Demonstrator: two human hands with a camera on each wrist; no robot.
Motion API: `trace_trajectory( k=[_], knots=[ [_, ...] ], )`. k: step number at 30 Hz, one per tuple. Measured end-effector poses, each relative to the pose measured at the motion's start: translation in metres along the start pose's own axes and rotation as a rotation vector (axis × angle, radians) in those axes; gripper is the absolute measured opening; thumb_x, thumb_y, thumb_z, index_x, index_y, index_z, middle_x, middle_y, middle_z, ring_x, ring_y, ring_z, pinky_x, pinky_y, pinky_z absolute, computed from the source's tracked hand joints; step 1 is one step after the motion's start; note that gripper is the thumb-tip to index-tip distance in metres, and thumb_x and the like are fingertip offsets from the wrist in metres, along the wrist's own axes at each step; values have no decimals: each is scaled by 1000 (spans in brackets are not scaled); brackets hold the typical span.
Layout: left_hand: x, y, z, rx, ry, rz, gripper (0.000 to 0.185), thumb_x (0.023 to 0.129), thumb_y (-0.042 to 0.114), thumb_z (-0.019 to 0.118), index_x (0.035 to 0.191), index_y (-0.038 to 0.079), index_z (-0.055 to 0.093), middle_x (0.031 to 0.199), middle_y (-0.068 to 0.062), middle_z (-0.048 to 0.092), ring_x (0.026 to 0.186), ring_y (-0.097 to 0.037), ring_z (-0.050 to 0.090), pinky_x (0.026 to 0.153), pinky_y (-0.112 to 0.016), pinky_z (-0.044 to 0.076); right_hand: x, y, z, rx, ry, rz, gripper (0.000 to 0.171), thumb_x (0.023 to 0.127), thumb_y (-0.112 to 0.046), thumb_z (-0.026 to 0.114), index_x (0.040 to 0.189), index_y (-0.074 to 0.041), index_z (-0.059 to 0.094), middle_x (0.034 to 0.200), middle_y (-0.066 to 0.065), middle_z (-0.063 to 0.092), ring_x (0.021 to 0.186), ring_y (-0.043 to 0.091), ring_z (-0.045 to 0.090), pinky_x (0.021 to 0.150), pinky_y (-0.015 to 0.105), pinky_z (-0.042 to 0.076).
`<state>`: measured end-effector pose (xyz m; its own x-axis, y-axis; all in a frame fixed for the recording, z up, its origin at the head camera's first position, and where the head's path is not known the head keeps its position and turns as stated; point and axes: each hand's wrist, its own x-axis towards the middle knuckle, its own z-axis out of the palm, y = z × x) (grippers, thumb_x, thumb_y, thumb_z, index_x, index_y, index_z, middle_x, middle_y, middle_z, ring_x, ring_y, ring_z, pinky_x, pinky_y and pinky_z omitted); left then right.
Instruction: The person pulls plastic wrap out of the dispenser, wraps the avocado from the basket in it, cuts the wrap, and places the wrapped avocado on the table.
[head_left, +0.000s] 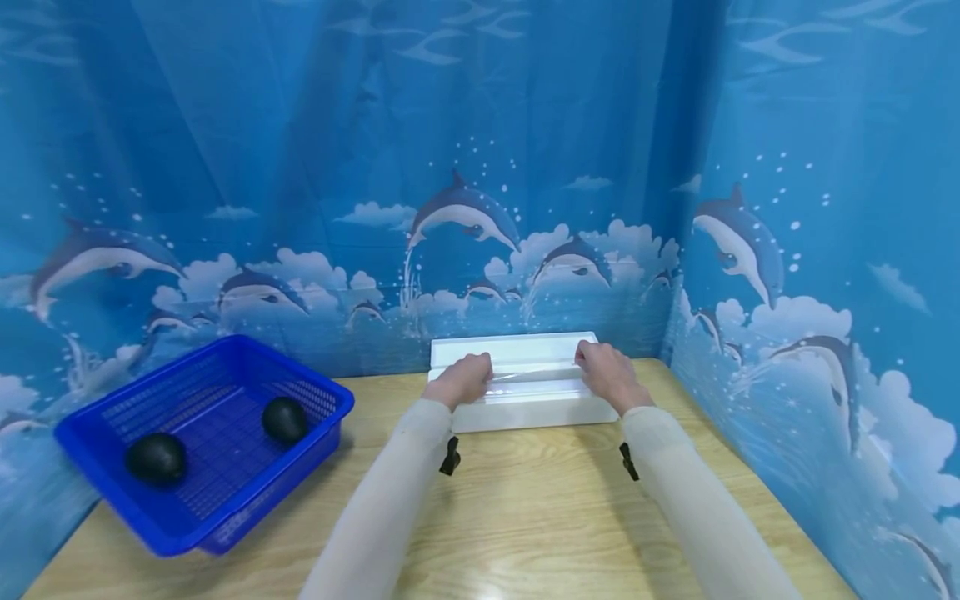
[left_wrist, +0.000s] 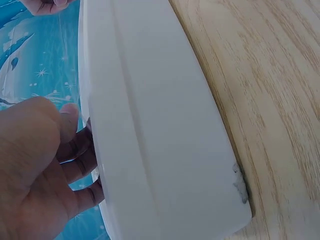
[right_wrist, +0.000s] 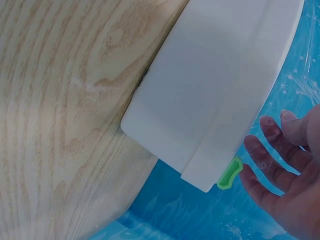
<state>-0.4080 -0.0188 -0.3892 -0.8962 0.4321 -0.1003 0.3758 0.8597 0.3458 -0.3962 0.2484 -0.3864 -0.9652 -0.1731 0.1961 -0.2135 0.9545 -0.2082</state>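
A long white box (head_left: 525,407) lies at the back of the wooden table (head_left: 540,517), against the curtain. A strip of clear film (head_left: 534,375) stretches across its open top between my hands. My left hand (head_left: 467,379) grips the film's left end; in the left wrist view its fingers (left_wrist: 80,150) curl behind the rim of the box (left_wrist: 160,125). My right hand (head_left: 606,373) holds the right end. In the right wrist view its fingers (right_wrist: 272,160) show through the film beside the box (right_wrist: 220,85), near a small green tab (right_wrist: 230,173).
A blue plastic basket (head_left: 247,500) stands at the table's left, holding two dark round balls (head_left: 156,457) (head_left: 284,418). A blue dolphin-print curtain (head_left: 480,167) closes off the back and right side. Bare wood lies between the box and me.
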Motion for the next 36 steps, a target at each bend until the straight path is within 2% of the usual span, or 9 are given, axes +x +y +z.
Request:
trace_trajectory(
  k=[2, 3, 6, 9, 13, 17, 22, 30, 36],
  knots=[
    [0, -1, 0, -12, 13, 6, 21, 105, 3, 53, 123, 7, 61, 121, -9, 70, 113, -23, 67, 103, -38, 56, 1, 0, 1, -2, 0, 1, 11, 105, -10, 57, 107, -3, 66, 98, 14, 71, 83, 26, 68, 74, 43, 58],
    [-1, -1, 0, -18, 18, 13, 19, 105, 4, 52, 122, 7, 61, 119, -9, 69, 110, -23, 66, 101, -38, 56, 1, 1, 1, -4, 0, 1, 11, 105, -10, 57, 107, -3, 66, 98, 14, 71, 83, 26, 67, 74, 43, 58],
    [-2, -3, 1, -38, 38, 39, 10, 106, 13, 56, 114, 9, 59, 104, -7, 68, 91, -20, 62, 86, -34, 54, 2, 1, 1, -8, 3, 0, 11, 105, -10, 57, 107, -3, 65, 97, 14, 71, 83, 26, 67, 74, 43, 58],
    [-4, -4, -1, -49, 59, 55, 18, 103, 25, 65, 112, 10, 60, 97, -6, 66, 82, -18, 57, 78, -34, 51, 2, 1, 0, -11, 2, 1, 11, 105, -10, 57, 107, -3, 65, 97, 14, 71, 83, 26, 67, 74, 43, 58],
    [-4, -8, -2, -40, 69, 59, 17, 97, 22, 74, 108, 10, 68, 99, -5, 69, 86, -17, 61, 83, -35, 55, 0, 0, -1, -7, -2, 4, 12, 105, -9, 56, 108, -2, 65, 98, 15, 71, 83, 26, 67, 74, 43, 58],
    [-3, -14, -4, -20, 72, 49, 5, 95, 16, 75, 97, 11, 74, 95, -4, 73, 84, -17, 62, 83, -35, 57, -1, 0, -1, -4, -3, 10, 12, 105, -8, 56, 108, -2, 66, 99, 15, 71, 85, 27, 68, 76, 45, 58],
    [-9, -25, -10, -15, 95, 28, 5, 95, 14, 74, 93, 10, 76, 92, -4, 73, 81, -17, 61, 83, -35, 57, 0, 1, 0, 6, 3, 10, 12, 105, -9, 56, 107, -3, 66, 99, 15, 72, 85, 27, 68, 76, 45, 58],
    [-16, -38, -21, -85, 124, 28, 5, 94, 10, 75, 89, 10, 75, 91, -5, 73, 80, -16, 61, 82, -33, 57, -1, 1, -3, 53, 8, 11, 15, 106, -10, 54, 108, -2, 67, 100, 15, 72, 84, 27, 67, 76, 45, 57],
    [-19, -43, -24, -128, 145, 30, 4, 94, 11, 75, 94, 7, 77, 91, -7, 74, 80, -17, 62, 82, -32, 58, 0, 4, -5, 96, 2, 16, 18, 108, -12, 53, 111, -1, 68, 102, 17, 72, 87, 27, 67, 78, 45, 58]
  ],
)
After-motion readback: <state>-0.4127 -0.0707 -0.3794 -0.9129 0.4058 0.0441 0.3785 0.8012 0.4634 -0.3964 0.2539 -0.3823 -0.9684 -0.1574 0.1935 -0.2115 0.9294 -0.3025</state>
